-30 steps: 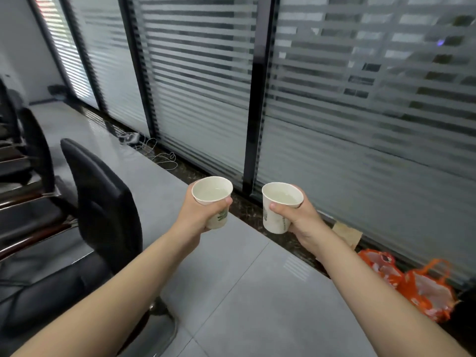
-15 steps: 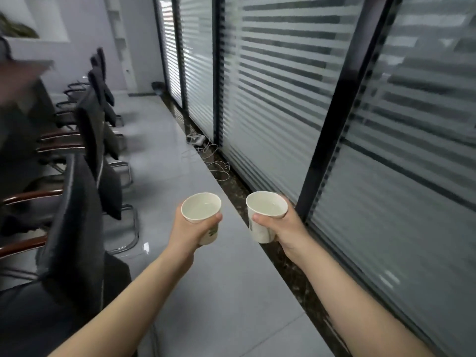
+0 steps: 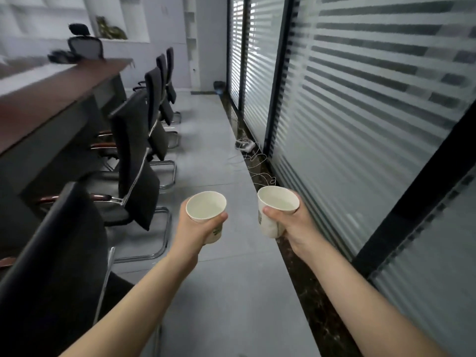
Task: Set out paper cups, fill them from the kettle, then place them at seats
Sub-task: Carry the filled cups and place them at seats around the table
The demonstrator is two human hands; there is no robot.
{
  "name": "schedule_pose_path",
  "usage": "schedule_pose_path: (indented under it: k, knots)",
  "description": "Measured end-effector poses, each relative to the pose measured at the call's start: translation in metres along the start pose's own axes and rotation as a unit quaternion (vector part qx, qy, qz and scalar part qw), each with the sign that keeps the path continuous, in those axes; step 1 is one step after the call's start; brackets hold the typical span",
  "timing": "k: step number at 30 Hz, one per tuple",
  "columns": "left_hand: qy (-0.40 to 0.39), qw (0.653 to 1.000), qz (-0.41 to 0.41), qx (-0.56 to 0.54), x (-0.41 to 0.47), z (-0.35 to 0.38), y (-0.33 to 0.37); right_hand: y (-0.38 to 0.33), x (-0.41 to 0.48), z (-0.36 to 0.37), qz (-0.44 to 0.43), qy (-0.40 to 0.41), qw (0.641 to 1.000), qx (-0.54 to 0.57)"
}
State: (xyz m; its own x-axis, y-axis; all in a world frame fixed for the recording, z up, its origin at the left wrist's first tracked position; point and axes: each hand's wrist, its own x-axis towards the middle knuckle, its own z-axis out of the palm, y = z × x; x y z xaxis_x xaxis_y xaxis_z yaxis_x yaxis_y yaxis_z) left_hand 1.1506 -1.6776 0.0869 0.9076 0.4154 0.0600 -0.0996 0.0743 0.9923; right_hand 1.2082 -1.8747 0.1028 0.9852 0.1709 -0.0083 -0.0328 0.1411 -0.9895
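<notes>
I hold two white paper cups in front of me over the floor. My left hand [image 3: 192, 229] grips the left paper cup [image 3: 206, 207], thumb over its front rim. My right hand [image 3: 296, 225] grips the right paper cup [image 3: 275, 204], which tilts slightly left. Both cups are upright enough to show pale liquid inside. A long brown conference table [image 3: 51, 99] runs along the left, with a row of black chairs [image 3: 136, 161] pushed up to it. No kettle is in view.
A grey tiled aisle [image 3: 206, 140] runs ahead between the chairs and a glass wall with striped blinds [image 3: 360, 99]. A white power strip with loose cables [image 3: 244, 145] lies on the floor by the wall. The nearest chair back [image 3: 59, 253] is close at my left.
The view has swung left along the aisle, bringing the table and chair row into sight. Both hands still hold their cups at about the same height and spacing.
</notes>
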Motion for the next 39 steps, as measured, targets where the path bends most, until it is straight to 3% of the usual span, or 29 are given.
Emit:
schedule_pose_path:
  k: [11, 19, 28, 39]
  knots:
    - [0.061, 0.998, 0.024, 0.017, 0.228, 0.026, 0.005, -0.023, 0.256, 0.028, -0.021, -0.068, 0.997, -0.014]
    - [0.096, 0.994, 0.028, 0.032, 0.364, 0.040, -0.008, -0.002, 0.415, 0.065, -0.018, -0.127, 0.992, -0.007]
    - [0.158, 0.987, 0.026, 0.025, 0.544, 0.063, -0.023, 0.011, 0.617, 0.107, 0.007, -0.220, 0.975, -0.023]
    - [0.227, 0.972, 0.033, 0.050, 0.741, 0.063, -0.011, 0.003, 0.819, 0.171, 0.042, -0.257, 0.965, -0.017]
